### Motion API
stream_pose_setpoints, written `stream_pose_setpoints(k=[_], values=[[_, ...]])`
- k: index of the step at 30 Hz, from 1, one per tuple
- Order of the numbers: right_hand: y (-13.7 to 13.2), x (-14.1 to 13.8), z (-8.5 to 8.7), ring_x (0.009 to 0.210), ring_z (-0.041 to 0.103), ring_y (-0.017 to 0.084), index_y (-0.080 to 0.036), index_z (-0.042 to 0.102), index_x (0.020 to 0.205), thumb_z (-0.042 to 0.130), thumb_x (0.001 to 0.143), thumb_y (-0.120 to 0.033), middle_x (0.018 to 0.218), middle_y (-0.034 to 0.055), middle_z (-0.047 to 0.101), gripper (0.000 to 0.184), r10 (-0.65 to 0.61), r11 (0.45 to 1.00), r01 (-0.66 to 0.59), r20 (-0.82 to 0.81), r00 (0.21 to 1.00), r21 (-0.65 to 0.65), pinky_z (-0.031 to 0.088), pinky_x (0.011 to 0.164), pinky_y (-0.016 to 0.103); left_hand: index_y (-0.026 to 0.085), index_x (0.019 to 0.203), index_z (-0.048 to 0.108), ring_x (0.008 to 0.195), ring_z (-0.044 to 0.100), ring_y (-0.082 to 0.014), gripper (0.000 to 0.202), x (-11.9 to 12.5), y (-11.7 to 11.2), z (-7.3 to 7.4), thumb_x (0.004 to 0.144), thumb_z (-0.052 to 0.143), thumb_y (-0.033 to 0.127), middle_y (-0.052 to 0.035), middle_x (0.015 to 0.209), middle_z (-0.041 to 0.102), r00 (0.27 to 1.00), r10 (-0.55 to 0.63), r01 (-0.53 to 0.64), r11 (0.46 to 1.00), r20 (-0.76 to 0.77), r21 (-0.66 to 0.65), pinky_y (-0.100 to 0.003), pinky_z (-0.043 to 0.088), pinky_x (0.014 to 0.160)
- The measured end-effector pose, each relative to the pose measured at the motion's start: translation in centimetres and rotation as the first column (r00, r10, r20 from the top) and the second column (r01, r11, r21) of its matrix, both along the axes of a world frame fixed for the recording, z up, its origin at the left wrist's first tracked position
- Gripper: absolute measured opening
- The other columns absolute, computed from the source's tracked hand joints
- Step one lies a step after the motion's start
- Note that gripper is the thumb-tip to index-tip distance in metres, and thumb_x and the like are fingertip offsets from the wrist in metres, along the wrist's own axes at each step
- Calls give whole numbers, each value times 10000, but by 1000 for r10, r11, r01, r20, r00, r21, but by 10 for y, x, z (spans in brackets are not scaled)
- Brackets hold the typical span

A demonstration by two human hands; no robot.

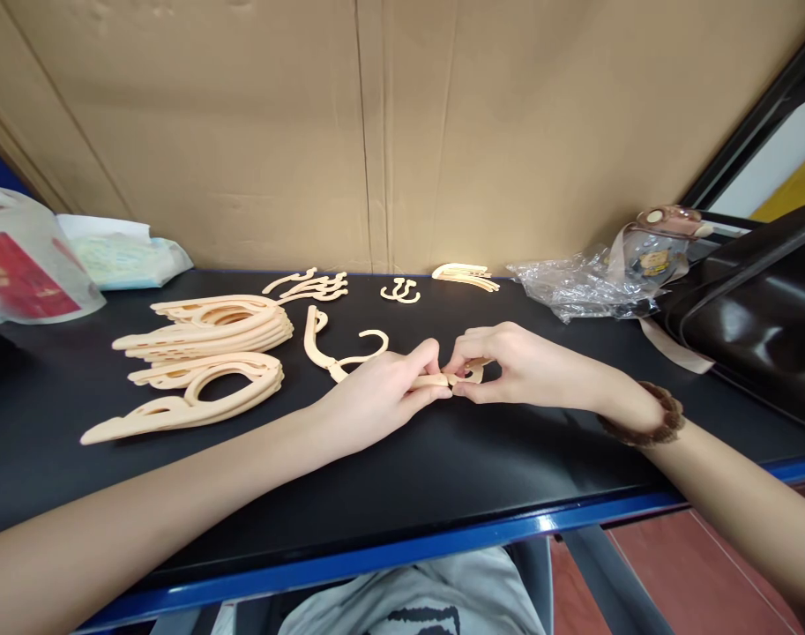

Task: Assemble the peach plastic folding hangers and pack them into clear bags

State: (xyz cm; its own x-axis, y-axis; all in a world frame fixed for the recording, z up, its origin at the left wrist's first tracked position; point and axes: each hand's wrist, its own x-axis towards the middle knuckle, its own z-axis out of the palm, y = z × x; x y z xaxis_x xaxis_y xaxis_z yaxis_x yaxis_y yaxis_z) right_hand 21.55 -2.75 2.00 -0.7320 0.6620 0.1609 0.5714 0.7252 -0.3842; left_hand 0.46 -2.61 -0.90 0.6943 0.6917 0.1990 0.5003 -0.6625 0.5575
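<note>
A beige plastic folding hanger, its hook pointing up, lies across the space between my hands and the tabletop. My left hand is closed around its right-hand arm, with thumb and fingers pinched near a joint. Just beyond that joint, my right hand pinches the hanger's end piece. The fingertips of both hands almost meet, and they cover part of the joint. To the left lie stacked folded hangers of the same beige plastic.
Behind the hands lie loose hanger parts, several small hooks and a pile of curved arms. Crumpled clear plastic, a bottle and a black bag stand right. A plastic container and tissue pack stand left.
</note>
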Motion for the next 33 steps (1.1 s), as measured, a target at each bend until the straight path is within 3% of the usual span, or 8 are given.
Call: stream_pose_setpoints(k=[6,11,14,19,25,33], values=[[-3,-1,1,778,566,136,-180,632,877,593,830,-189,844,8,630,62,-21,998,20,33,999,55,417,700,259,228,807,384,606,562,-142,211,0,0,1,943,496,343,61,705,625,997,38,-33,997,-73,71,-246,356,576],[-1,3,3,815,536,166,-193,614,872,568,818,-162,834,13,624,77,-27,991,9,136,990,130,404,723,289,221,851,474,638,557,-159,141,0,-1,-1,924,524,330,35,747,618,976,112,-71,974,-187,213,-258,341,569],[0,10,6,877,542,192,-193,623,847,556,816,-143,944,46,622,89,-92,974,46,201,975,220,419,769,320,225,911,537,756,574,-162,45,-2,1,-2,921,519,266,16,866,623,983,90,-45,964,-162,263,-268,396,644],[10,28,2,1025,551,257,-174,661,804,505,864,-113,1120,115,571,178,-261,922,148,291,921,358,427,858,380,206,962,571,971,552,-194,81,-7,10,-6,922,516,249,-20,984,617,992,43,-9,959,-116,282,-320,444,829],[22,44,-3,956,578,224,-176,655,808,479,857,-72,1071,107,588,210,-291,933,190,326,899,306,425,775,317,190,1154,537,1122,520,-209,254,-12,19,-9,909,472,187,-61,1189,585,995,65,-44,965,-72,258,-370,419,977],[18,37,0,792,574,163,-177,599,798,417,812,-15,919,50,639,244,-237,960,171,322,917,220,370,692,274,189,1161,523,1099,558,-191,439,-17,28,-11,795,356,14,-56,1166,598,995,100,-99,986,-5,138,-372,457,955]])
